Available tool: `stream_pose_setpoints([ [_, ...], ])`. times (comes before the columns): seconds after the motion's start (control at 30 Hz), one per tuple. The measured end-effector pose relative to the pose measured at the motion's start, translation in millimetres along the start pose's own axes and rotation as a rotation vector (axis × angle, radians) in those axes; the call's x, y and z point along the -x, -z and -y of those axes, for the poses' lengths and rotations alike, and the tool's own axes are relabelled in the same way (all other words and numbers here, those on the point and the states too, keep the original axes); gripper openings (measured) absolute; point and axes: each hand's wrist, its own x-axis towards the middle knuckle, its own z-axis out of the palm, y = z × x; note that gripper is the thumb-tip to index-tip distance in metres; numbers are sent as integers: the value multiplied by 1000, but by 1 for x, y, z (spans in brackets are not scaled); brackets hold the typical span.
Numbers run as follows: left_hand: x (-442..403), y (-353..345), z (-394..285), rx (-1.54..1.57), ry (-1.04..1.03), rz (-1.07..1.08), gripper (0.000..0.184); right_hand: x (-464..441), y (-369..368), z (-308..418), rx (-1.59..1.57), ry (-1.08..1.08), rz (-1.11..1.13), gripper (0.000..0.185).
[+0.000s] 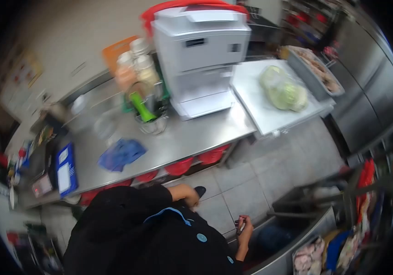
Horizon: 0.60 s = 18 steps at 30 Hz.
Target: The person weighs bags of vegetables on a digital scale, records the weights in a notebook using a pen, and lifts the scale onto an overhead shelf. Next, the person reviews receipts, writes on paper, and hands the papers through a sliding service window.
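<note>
My left hand (191, 198) hangs in front of my dark clothing, smeared by motion, and its fingers cannot be made out. To the right, my right hand (244, 225) is closed, with a small dark object between its fingers that is too blurred to name. It is beside an open metal-edged compartment (304, 236) at the lower right. Food packs (309, 257) lie at that compartment's near end. Neither hand touches the steel counter (201, 136) ahead.
On the counter are a blue cloth (122, 154), a blue-and-white box (66, 169), a wire basket with a green-handled tool (142, 107), several bottles and a white machine (203, 59). Bagged cabbages (283, 89) rest on a white lid (263, 107) beside a grey tub (315, 68). A steel fridge stands right.
</note>
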Motion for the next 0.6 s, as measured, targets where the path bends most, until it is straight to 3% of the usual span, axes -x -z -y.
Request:
stream_pose_setpoints([
  [0.03, 6, -45, 2, 17, 233, 50, 57, -2, -6, 1, 5, 28, 68, 18],
  [0.07, 3, -98, 27, 307, 346, -37, 51, -4, -13, 3, -56, 36, 77, 19],
  [0.1, 40, -106, 5, 255, 366, -194, 45, -6, -21, 6, -117, 42, 89, 20],
  [0.2, 67, -201, 46, 649, 352, -941, 21, -18, -65, 38, -153, 68, 264, 25],
  [0.23, 77, -225, 54, 820, 476, -1101, 18, -19, -84, 49, -182, 95, 332, 26],
  [0.3, 92, -281, 54, 674, 812, -1519, 20, -22, -125, 72, -168, 169, 468, 25],
  [0.37, 103, -357, 52, 748, 1044, -1422, 23, -6, -155, 117, -77, 333, 639, 24],
  [0.5, 123, -493, 36, 962, 1088, -1468, 18, 28, -267, 182, -106, 509, 885, 24],
  [0.57, 130, -550, 10, 1239, 1146, -1559, 19, 64, -332, 219, -137, 492, 1011, 28],
  [0.6, 113, -599, 27, 1167, 1166, -1485, 22, 87, -363, 238, -127, 502, 1051, 27],
])
